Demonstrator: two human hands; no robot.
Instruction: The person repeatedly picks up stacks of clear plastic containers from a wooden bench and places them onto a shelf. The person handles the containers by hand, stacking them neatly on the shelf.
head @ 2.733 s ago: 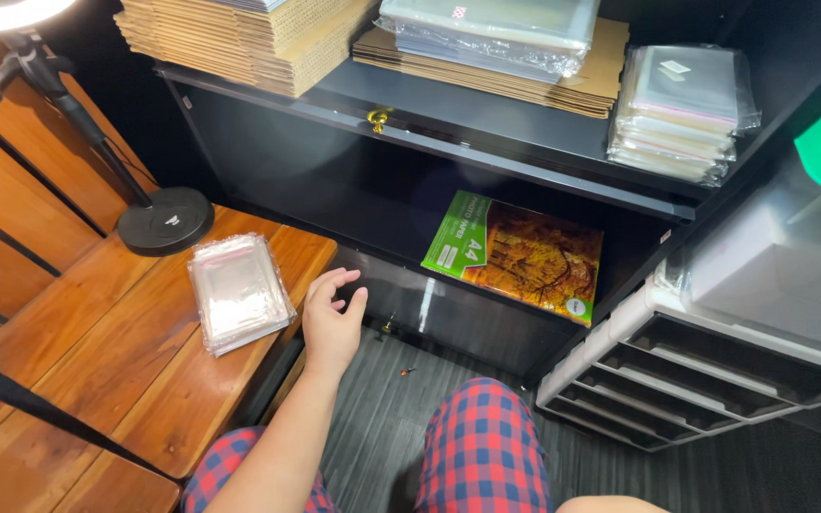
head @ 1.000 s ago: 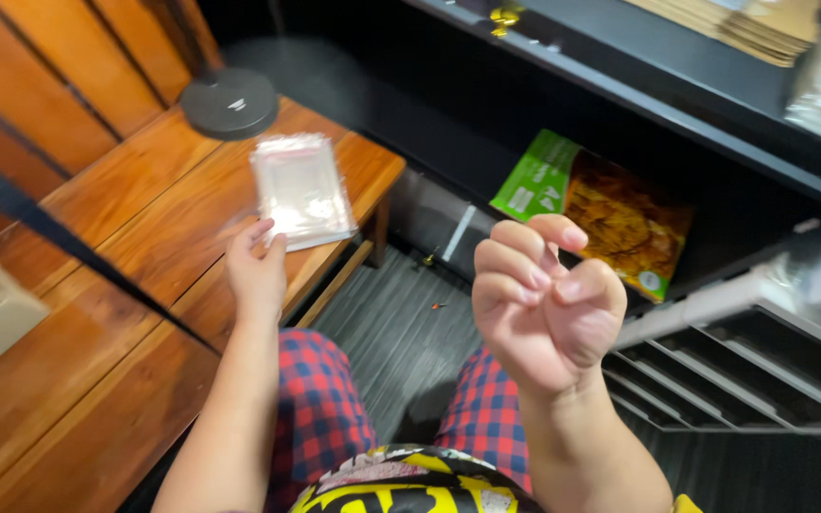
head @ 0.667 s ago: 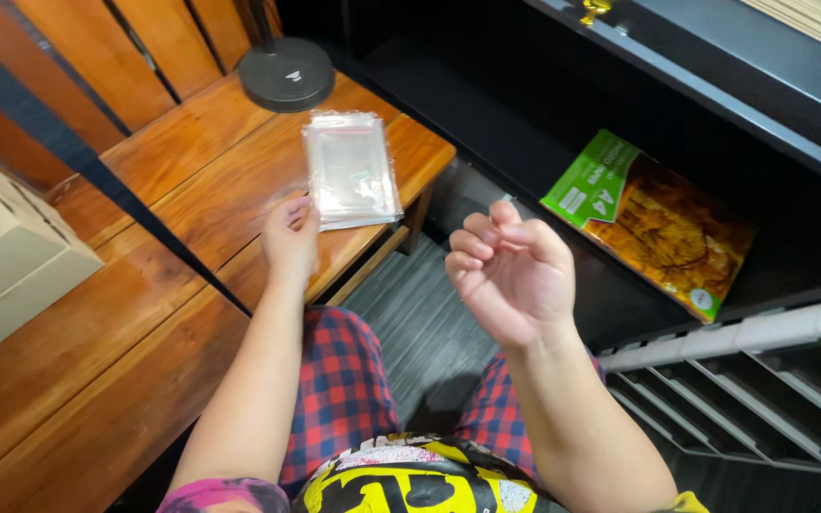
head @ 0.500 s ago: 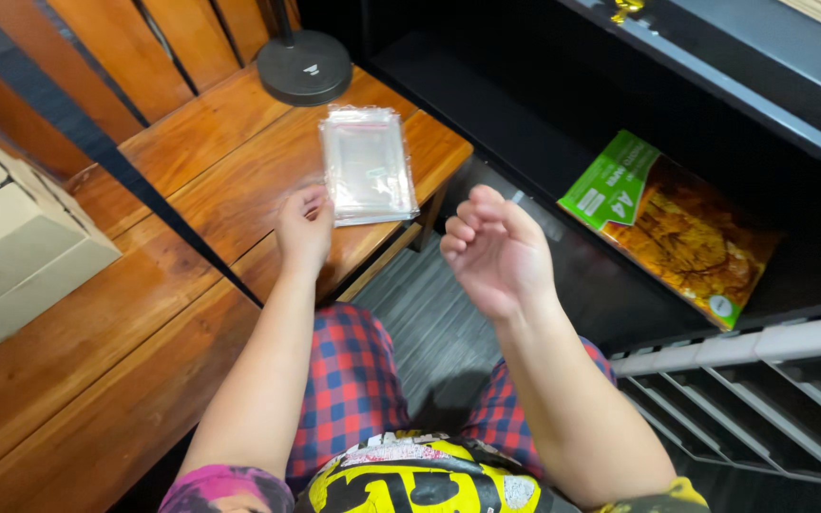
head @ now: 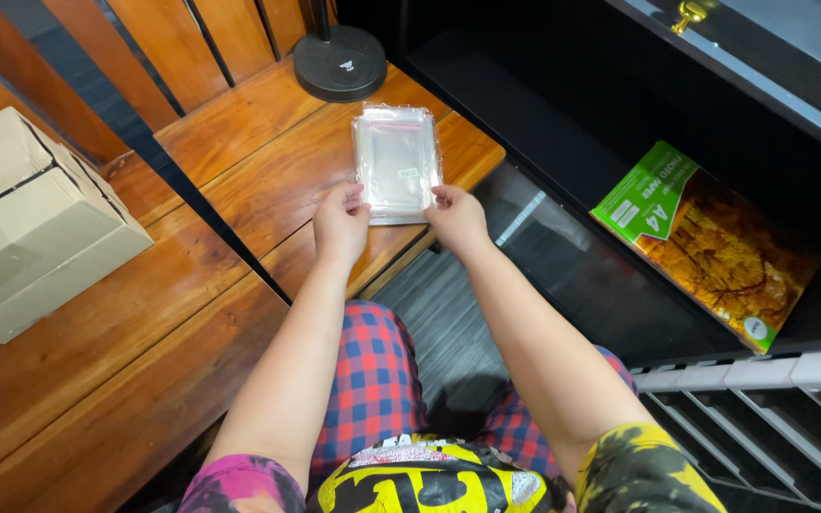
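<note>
A flat stack of clear plastic bags [head: 397, 161] lies on the wooden bench [head: 239, 171] near its right end. My left hand [head: 339, 223] rests at the stack's near left corner, fingertips touching it. At the near right corner is my right hand [head: 456, 217], its fingers pinching the edge of the stack. Both forearms reach forward over my checked red and blue trousers.
A black round lamp base [head: 341, 63] stands just beyond the bags. A cardboard box [head: 30, 223] sits on the bench at the left. A green and orange paper pack [head: 705, 242] leans in the dark lower shelf on the right. Grey drawer fronts [head: 762, 418] are at lower right.
My right hand, raised and loosely curled before, has come down to the bags' right corner. My left hand slid forward to the left corner. The view has tilted down and left.
</note>
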